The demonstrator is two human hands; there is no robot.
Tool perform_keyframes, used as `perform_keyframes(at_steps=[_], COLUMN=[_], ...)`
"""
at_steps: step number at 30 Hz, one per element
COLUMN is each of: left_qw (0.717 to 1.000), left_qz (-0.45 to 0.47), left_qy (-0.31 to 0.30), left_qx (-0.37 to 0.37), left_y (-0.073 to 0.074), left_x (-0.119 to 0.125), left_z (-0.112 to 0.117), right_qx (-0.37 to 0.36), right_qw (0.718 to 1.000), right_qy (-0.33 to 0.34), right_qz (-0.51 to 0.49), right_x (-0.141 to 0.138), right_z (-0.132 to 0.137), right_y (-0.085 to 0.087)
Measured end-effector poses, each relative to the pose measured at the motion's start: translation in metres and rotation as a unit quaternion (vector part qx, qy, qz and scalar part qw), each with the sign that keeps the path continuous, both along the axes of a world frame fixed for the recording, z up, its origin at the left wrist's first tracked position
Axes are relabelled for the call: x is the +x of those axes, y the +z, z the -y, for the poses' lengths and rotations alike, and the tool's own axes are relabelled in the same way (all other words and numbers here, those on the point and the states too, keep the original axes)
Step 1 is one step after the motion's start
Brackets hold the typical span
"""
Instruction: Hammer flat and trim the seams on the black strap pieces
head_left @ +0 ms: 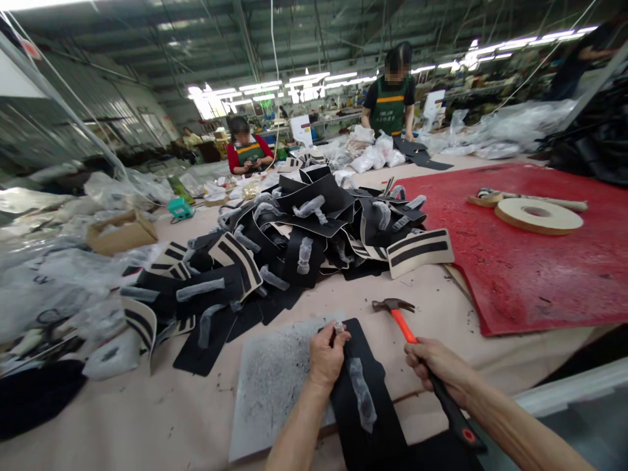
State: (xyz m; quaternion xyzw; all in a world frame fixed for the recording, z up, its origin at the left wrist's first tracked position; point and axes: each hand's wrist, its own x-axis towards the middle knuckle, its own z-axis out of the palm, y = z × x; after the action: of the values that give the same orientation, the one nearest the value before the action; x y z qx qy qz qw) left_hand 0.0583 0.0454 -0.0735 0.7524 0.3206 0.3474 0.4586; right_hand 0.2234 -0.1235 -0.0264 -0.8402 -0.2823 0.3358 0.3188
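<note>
My right hand (434, 366) is wrapped around a claw hammer (403, 324) with an orange and black handle, its head raised toward the upper left. My left hand (328, 353) is closed in a pinch at the top left edge of a black panel (379, 399). A small shiny piece (338, 326) shows at its fingertips; its kind is too small to tell. Along the panel runs a strip wrapped in clear plastic (362, 396). The panel lies partly over a scuffed grey board (267, 379) on the table.
Beyond my hands is a heap of similar black panels (299, 252), some showing beige, striped undersides. A red mat (530, 275) on the right bears a tape roll (538, 214). Left are a cardboard box (122, 234) and plastic bags (59, 281). Two co-workers (392, 104) are across the table.
</note>
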Motion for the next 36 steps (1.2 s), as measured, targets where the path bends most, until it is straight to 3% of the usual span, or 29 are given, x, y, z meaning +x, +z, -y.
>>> perform_keyframes(at_steps=[3,6,8,11,15,17,20,22,24,26,28,32,34,36], left_qw=[0.999,0.999,0.999,0.998,0.999,0.999,0.999,0.999,0.999,0.999,0.999,0.999,0.999,0.999], left_qz=[0.0,-0.005,-0.014,-0.021,-0.006,-0.008,-0.022,-0.025,-0.017,-0.008,-0.011,-0.035,-0.029,-0.018], left_qy=[-0.024,-0.025,-0.023,-0.02,-0.026,-0.027,-0.015,-0.013,-0.014,-0.017,-0.018,-0.016,-0.016,-0.017], left_qx=[0.024,0.034,0.042,0.05,0.038,0.04,0.044,0.043,0.043,0.042,0.039,0.037,0.035,0.032], left_y=[-0.001,-0.002,-0.003,-0.003,-0.002,0.0,0.001,0.001,0.0,0.0,-0.001,-0.003,-0.004,-0.005], left_x=[-0.003,-0.004,-0.004,-0.004,-0.004,-0.003,-0.003,-0.002,-0.002,-0.002,-0.003,-0.003,-0.002,-0.002], left_z=[0.002,0.002,0.002,0.001,0.002,0.002,0.002,0.002,0.002,0.001,0.001,0.001,0.001,0.001], right_qx=[0.066,0.14,0.127,0.082,0.175,0.204,0.133,0.098,0.139,0.208,0.228,0.078,0.029,0.025], right_qw=[0.998,0.967,0.931,0.89,0.883,0.883,0.885,0.89,0.898,0.895,0.888,0.908,0.928,0.95], right_qy=[0.007,0.07,0.145,0.227,0.16,0.141,0.212,0.24,0.2,0.118,0.104,0.23,0.211,0.167], right_qz=[0.022,0.202,0.311,0.386,0.405,0.399,0.392,0.376,0.367,0.376,0.385,0.34,0.304,0.263], right_x=[-0.017,-0.026,-0.025,-0.02,-0.022,-0.026,-0.028,-0.026,-0.025,-0.026,-0.029,-0.027,-0.018,-0.002], right_z=[-0.001,0.003,0.006,0.007,0.007,0.007,0.008,0.006,0.003,0.001,0.002,0.007,0.009,0.009], right_y=[0.024,0.039,0.047,0.061,0.075,0.072,0.064,0.067,0.077,0.083,0.079,0.054,0.042,0.031])
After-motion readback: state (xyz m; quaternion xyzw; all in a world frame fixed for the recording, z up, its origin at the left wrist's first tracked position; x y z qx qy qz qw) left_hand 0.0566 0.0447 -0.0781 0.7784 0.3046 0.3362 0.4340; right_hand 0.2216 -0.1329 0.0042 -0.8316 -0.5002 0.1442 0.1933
